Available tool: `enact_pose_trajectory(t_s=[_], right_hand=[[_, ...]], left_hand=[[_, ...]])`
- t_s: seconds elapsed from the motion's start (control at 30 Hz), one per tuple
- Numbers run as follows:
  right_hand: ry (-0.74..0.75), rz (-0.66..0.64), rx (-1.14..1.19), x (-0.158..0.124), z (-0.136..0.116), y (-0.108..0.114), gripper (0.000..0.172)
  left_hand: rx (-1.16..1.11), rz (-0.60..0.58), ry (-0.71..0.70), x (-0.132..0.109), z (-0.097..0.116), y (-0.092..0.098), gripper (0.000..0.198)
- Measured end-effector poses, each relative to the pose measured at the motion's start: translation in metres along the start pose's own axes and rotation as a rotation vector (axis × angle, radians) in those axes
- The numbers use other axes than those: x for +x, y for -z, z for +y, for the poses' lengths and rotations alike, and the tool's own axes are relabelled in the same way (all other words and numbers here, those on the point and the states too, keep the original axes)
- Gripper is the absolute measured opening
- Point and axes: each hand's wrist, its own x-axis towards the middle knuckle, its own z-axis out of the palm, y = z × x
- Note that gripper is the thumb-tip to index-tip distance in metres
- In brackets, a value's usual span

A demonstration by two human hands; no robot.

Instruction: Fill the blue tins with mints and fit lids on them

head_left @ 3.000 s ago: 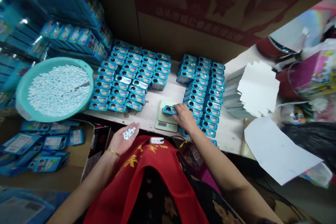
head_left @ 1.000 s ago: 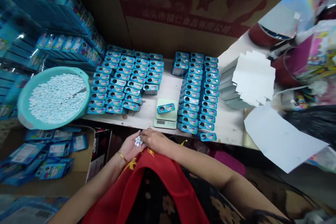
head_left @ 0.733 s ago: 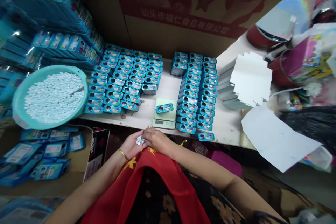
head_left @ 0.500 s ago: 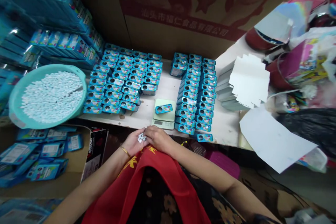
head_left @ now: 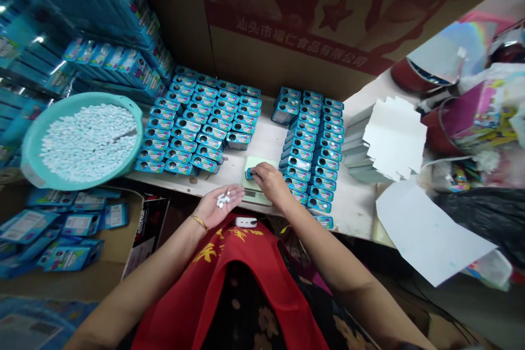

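Note:
My left hand [head_left: 219, 205] lies palm up near the table's front edge, holding several small white candies [head_left: 222, 199] in its hollow, with its fingers stretched to the right. Over a pale green scale [head_left: 259, 197] my right hand [head_left: 266, 179] has its fingers pinched together at a small blue box [head_left: 248, 174] on the weighing plate. Only the left end of that box shows; the hand covers the rest, and what the fingertips pinch is hidden. Rows of similar blue boxes [head_left: 180, 145] with round holes on top stand left of the scale, and more blue boxes [head_left: 298, 163] stand to its right.
A turquoise basin [head_left: 30, 158] of white candies sits at the left. Below it, a carton [head_left: 112, 246] contains loose blue packs. Stacked blue packages rise behind the basin. A large brown carton [head_left: 266, 11] walls the back. Folded white card [head_left: 396, 136] is stacked at the right.
My right hand has left my left palm and moved up and right onto the box on the scale. My left palm has opened out, showing the candies. The view has shifted slightly.

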Motion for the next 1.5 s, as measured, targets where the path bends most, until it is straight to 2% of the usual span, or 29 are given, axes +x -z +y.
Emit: enact_pose_trajectory(t_s=[0.13,0.23,0.33,0.43,0.57,0.7,0.9,1.07,1.2,1.33,1.4,1.5], right_hand=[[-0.027,0.072,0.117,-0.001,-0.003,0.002,0.02],[-0.056,0.217,0.241,-0.006,-0.002,0.01,0.019],[-0.177,0.384,0.349,-0.017,0.006,0.021,0.017],[-0.342,0.488,0.445,-0.033,0.017,0.029,0.02],[-0.472,0.54,0.513,-0.052,0.023,0.035,0.022],[-0.487,0.546,0.504,-0.062,0.019,0.034,0.02],[-0.445,0.481,0.488,-0.061,0.009,0.023,0.019],[-0.236,0.381,0.431,-0.034,-0.007,0.009,0.016],[-0.122,0.293,0.278,-0.013,-0.009,0.005,0.017],[-0.092,0.238,0.052,-0.022,-0.016,0.008,0.023],[0.041,0.072,0.014,-0.038,-0.032,0.007,0.022],[0.288,-0.274,0.071,-0.063,-0.062,0.003,0.019]], left_hand=[[-0.028,0.009,0.002,-0.004,-0.004,0.008,0.023],[-0.042,0.02,-0.006,-0.01,-0.004,0.014,0.021],[-0.054,0.046,-0.016,-0.016,-0.003,0.02,0.02],[-0.068,0.081,-0.016,-0.02,-0.003,0.028,0.018],[-0.085,0.119,-0.009,-0.022,-0.005,0.038,0.017],[-0.084,0.145,0.009,-0.024,-0.008,0.04,0.018],[-0.058,0.144,0.033,-0.023,-0.013,0.034,0.018],[-0.024,0.117,0.035,-0.019,-0.014,0.033,0.019],[-0.019,0.099,0.022,-0.017,-0.013,0.031,0.019],[-0.019,0.083,0.022,-0.018,-0.011,0.03,0.02],[-0.01,0.073,0.037,-0.019,-0.012,0.032,0.021],[-0.007,0.085,0.049,-0.02,-0.012,0.036,0.022]])
